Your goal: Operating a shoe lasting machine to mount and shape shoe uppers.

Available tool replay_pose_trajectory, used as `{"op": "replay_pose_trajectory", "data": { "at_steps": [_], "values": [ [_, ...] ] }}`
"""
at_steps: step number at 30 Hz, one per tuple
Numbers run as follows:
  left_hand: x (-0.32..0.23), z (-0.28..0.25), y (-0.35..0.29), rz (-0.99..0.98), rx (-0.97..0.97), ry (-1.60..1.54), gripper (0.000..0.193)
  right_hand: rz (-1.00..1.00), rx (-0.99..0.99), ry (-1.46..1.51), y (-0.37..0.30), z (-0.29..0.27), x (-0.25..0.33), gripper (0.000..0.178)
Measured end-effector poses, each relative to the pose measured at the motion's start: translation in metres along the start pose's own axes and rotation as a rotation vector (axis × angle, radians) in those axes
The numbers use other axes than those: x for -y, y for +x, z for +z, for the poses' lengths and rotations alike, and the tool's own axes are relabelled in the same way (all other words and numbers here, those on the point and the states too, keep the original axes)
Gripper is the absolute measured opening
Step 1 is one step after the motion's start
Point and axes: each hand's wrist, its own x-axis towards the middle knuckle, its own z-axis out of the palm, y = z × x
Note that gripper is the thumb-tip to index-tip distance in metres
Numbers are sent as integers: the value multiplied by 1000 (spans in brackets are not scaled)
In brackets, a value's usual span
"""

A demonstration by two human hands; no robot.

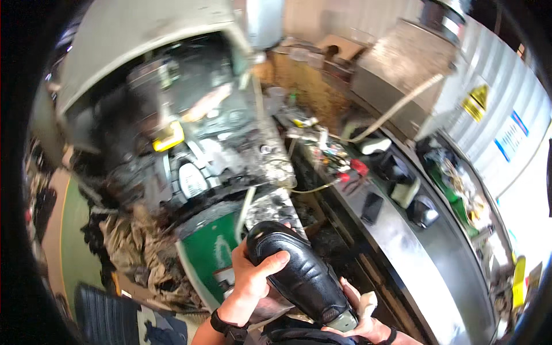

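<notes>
Head view: we have the shoe (302, 276) in both hands, low in the picture and just right of its middle, held up in front of the body, nearer to us than the machine (146, 31) and the bench (411, 276). It is black and glossy, and its long axis runs on a slant from upper left to lower right. The broad, rounded toe points up and left, away from our body; the narrower heel end points down and right, toward us, where a grey-green piece (343, 322) shows. Its creased upper side faces us.

Our left hand (253, 279) is closed on the toe half. It comes at the shoe from the left, with the thumb laid across the upper side, its tip pointing up and right, and the palm against the near left edge; most of its fingers are hidden behind the shoe. The left forearm rises from the lower edge, with a dark watch (228, 329) at the wrist.

Our right hand (363, 326) grips the heel end from the lower right, its digits along that side, one of them in a pale wrap (368, 302). How firmly it presses, we cannot tell. That forearm enters from the lower right, leaning up and left, with a thin black band (393, 334) at the wrist.

Beyond the toe we see a green panel (208, 244); to the right, a dark slab (372, 208) lies on the bench.
</notes>
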Motion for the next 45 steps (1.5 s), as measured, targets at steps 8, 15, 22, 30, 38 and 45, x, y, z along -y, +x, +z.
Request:
{"op": "replay_pose_trajectory", "data": {
  "at_steps": [8, 15, 22, 30, 38, 45],
  "values": [
    [189, 82, 23, -651, 352, -91, 31, 491, -1325, 565, -58, -100, -28, 74],
    [284, 85, 34, -762, 381, 280, 47, 301, -1537, 522, -289, -333, -130, 37],
    [306, 59, 45, -842, -30, 445, 32, 278, -2131, 356, -466, -458, -326, 18],
    [328, 121, 78, -828, 106, 735, 40, 724, -1544, 1045, -137, -404, -461, 106],
    [416, 194, 156, -561, 656, 926, 34, 591, -1652, 978, -142, -435, -358, 81],
    [589, 329, 240, -112, 717, 1377, 112, 882, -1694, 986, -217, -315, -213, 46]
  ]
}}
